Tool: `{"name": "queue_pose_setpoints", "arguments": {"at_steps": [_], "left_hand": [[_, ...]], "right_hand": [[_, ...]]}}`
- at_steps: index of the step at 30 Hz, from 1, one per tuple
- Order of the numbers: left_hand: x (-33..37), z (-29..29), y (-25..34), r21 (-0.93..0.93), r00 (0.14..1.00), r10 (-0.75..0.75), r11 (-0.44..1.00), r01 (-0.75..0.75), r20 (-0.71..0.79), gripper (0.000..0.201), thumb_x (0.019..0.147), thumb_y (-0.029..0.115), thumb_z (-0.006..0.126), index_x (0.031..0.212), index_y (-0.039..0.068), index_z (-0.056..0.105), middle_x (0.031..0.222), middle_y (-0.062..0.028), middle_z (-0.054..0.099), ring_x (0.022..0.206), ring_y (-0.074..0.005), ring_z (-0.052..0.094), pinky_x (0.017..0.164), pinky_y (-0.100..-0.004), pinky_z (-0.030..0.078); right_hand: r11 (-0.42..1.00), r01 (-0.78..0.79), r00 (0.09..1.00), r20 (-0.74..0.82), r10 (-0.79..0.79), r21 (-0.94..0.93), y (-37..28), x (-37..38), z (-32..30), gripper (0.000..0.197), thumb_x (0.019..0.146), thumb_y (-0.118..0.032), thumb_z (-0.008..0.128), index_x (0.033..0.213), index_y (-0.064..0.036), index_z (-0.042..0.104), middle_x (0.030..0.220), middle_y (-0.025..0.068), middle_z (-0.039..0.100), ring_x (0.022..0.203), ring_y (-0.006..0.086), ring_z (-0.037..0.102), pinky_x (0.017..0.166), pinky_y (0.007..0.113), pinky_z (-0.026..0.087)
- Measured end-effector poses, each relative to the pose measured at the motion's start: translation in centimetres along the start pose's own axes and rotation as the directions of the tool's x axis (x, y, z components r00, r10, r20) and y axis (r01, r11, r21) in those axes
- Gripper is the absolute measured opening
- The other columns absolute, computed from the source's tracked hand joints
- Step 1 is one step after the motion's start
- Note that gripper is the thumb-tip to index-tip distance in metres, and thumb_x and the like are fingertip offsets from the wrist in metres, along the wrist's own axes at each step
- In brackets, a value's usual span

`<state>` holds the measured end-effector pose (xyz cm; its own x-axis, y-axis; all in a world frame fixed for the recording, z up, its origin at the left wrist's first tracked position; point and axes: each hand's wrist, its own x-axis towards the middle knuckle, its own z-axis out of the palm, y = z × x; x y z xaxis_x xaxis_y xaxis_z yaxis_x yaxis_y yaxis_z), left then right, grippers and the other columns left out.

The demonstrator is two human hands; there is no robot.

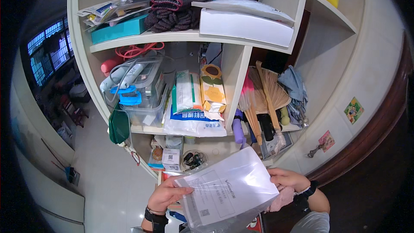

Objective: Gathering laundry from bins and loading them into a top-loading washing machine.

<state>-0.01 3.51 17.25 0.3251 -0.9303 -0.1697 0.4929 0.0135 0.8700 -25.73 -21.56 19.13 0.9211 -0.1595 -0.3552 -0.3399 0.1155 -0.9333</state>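
Observation:
A white printed packet (230, 187) in a clear plastic sleeve is held up before me, tilted. My left hand (166, 196) pinches its left edge, thumb on top. At the upper right edge of the packet, my right hand (290, 179) is closed, its fingertips partly hidden behind the packet. A pink cloth (282, 197) is bunched under the right hand and looks to be held in it as well. Just beyond the packet, the lower shelf holds a small white box (171, 159) and a coil of dark cords (194, 159).
The middle shelf carries a clear plastic bin (148, 112), wipes packs (213, 87) and a white-blue bag (196, 123). Fans (269, 90) and a purple umbrella (238, 129) stand in the right compartment. Above lie a teal box (118, 30), dark knitwear (170, 18) and a white box (246, 28).

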Motion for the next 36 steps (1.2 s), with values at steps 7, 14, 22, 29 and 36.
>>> {"name": "queue_pose_setpoints", "arguments": {"at_steps": [7, 14, 22, 29, 36], "left_hand": [[1.0, -0.4, -0.3, 0.095, 0.994, -0.102, 0.991, 0.097, 0.048, 0.029, 0.078, 0.003, 0.058, 0.107, -0.003, 0.055, 0.101, -0.0060, 0.059, 0.091, -0.0125, 0.055, 0.076, -0.0222, 0.043], [3.5, -0.7, -1.8, 0.191, 0.969, -0.232, 0.958, 0.212, 0.086, 0.036, 0.085, 0.012, 0.052, 0.119, -0.001, 0.047, 0.092, -0.0032, 0.058, 0.082, -0.0121, 0.056, 0.066, -0.0249, 0.047], [4.8, -0.5, -2.1, -0.024, 0.847, -0.123, 0.987, 0.158, 0.517, 0.046, 0.092, 0.020, 0.039, 0.131, -0.002, 0.029, 0.104, -0.0241, 0.054, 0.079, -0.0193, 0.056, 0.068, -0.0313, 0.048], [5.1, 0.2, -2.8, 0.042, 0.856, -0.186, 0.981, 0.189, 0.482, 0.050, 0.089, 0.024, 0.045, 0.127, -0.006, 0.033, 0.100, -0.0225, 0.057, 0.079, -0.0209, 0.059, 0.071, -0.0309, 0.048], [5.3, 0.3, -3.3, 0.040, 0.844, -0.153, 0.987, 0.155, 0.513, 0.048, 0.090, 0.025, 0.044, 0.126, -0.005, 0.036, 0.096, -0.0205, 0.058, 0.081, -0.0199, 0.057, 0.071, -0.0301, 0.046]], "right_hand": [[0.935, -0.071, 0.997, 0.045, 0.059, 0.347, 1.3, -0.5, 0.6, 0.042, 0.088, -0.026, 0.050, 0.118, 0.0034, 0.044, 0.103, 0.0069, 0.059, 0.088, 0.0123, 0.056, 0.079, 0.024, 0.043], [0.993, -0.095, 0.965, -0.239, 0.110, 0.072, -3.8, -2.2, 3.4, 0.032, 0.078, -0.014, 0.062, 0.102, 0.0058, 0.056, 0.089, 0.0059, 0.060, 0.082, 0.0093, 0.054, 0.073, 0.021, 0.041], [0.622, 0.413, 0.160, -0.620, -0.769, -0.665, -3.5, -12.9, -1.0, 0.044, 0.074, -0.020, 0.063, 0.113, -0.0032, 0.052, 0.101, 0.0141, 0.057, 0.086, 0.0187, 0.057, 0.073, 0.027, 0.046], [0.146, 0.657, 0.000, -0.194, -0.981, -0.739, -14.6, -18.6, -5.4, 0.039, 0.091, -0.010, 0.038, 0.129, -0.0060, 0.036, 0.110, 0.0084, 0.052, 0.090, 0.0125, 0.054, 0.074, 0.022, 0.045], [0.054, 0.520, -0.148, -0.152, -0.977, -0.852, -30.4, -17.2, -5.5, 0.041, 0.092, -0.016, 0.039, 0.129, 0.0006, 0.033, 0.116, 0.0093, 0.047, 0.098, 0.0101, 0.051, 0.083, 0.020, 0.044]]}}
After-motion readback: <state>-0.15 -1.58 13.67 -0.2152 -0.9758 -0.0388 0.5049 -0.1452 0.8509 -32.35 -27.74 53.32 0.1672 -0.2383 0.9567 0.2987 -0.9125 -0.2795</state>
